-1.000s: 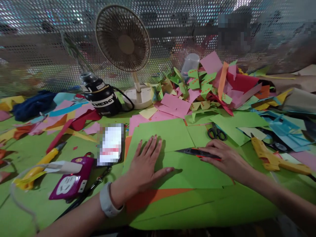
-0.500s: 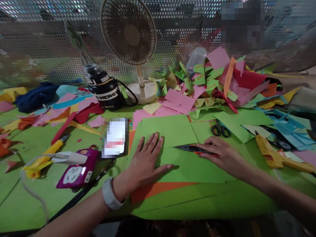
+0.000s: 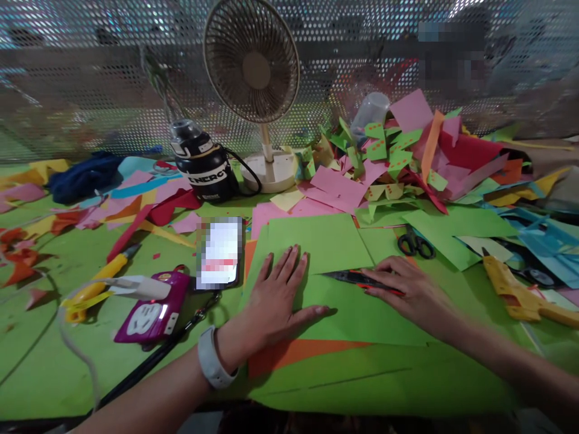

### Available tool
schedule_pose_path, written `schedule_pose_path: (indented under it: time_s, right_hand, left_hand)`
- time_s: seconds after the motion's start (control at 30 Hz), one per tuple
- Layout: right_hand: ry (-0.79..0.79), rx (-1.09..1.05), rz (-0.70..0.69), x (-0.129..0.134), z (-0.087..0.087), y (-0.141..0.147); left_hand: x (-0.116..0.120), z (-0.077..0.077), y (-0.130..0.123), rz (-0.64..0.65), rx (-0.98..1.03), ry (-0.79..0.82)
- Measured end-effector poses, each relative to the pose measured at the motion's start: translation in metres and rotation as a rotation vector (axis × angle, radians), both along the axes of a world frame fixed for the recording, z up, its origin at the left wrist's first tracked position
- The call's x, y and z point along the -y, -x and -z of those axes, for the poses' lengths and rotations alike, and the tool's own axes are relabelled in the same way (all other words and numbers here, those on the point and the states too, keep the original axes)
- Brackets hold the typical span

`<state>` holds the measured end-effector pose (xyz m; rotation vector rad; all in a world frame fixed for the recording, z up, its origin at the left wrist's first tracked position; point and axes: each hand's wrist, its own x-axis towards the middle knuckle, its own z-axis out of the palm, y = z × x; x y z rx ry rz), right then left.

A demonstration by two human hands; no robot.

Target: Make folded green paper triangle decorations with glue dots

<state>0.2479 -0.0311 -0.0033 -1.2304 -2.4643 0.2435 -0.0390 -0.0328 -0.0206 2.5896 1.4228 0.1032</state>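
My left hand (image 3: pixel 275 301) lies flat with fingers spread on the green paper (image 3: pixel 357 319), a pale watch on its wrist. In my right hand (image 3: pixel 407 289) is a black-and-red utility knife (image 3: pixel 362 279), held low over the sheet. The knife's pointed tip faces left, toward my left fingers, and a thin line in the green paper runs from near it. Whether the tip touches the paper I cannot tell. An orange sheet (image 3: pixel 298 355) shows under the green one at the near edge.
Black scissors (image 3: pixel 416 244) and a yellow glue gun (image 3: pixel 515 289) lie to the right. A phone (image 3: pixel 219 253), a purple power bank (image 3: pixel 154 310) and a yellow-handled tool (image 3: pixel 97 280) are at left. Behind stand a bottle (image 3: pixel 205 169), a fan (image 3: pixel 256 69) and piled paper scraps (image 3: pixel 339 188).
The whole view has shifted slightly, so things appear farther right. My left hand stays flat on the paper, and the knife remains in my right hand with its tip in nearly the same place.
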Motion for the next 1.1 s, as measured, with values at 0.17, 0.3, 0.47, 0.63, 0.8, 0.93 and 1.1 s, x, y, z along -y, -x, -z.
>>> schedule_pose_path:
  time_s: [0.17,0.3,0.47,0.63,0.8,0.93,1.1]
  right_hand:
    - [0.008,0.016,0.039,0.000,0.001,0.010]
    - [-0.005,0.026,0.046,0.002,0.002,0.014]
    - [-0.022,0.024,0.040,0.001,0.006,0.011]
    - [-0.026,0.021,0.037,0.000,0.007,0.010]
    - [-0.021,0.020,0.039,0.000,0.006,0.011]
    - [-0.028,0.024,0.045,0.000,0.005,0.016]
    - [-0.031,0.048,0.032,-0.001,0.002,0.020]
  left_hand:
    - [0.000,-0.007,-0.002,-0.017,-0.010,0.045]
    - [-0.001,-0.014,-0.001,-0.016,-0.015,0.094]
    - [-0.034,-0.028,0.007,-0.011,0.044,0.135]
    - [-0.088,-0.023,0.008,-0.033,0.090,0.017]
    - [-0.101,-0.002,0.003,0.087,-0.035,0.127]
    - [-0.098,0.002,0.002,0.098,-0.048,0.125]
    - [-0.097,-0.006,0.001,0.092,-0.078,0.165]
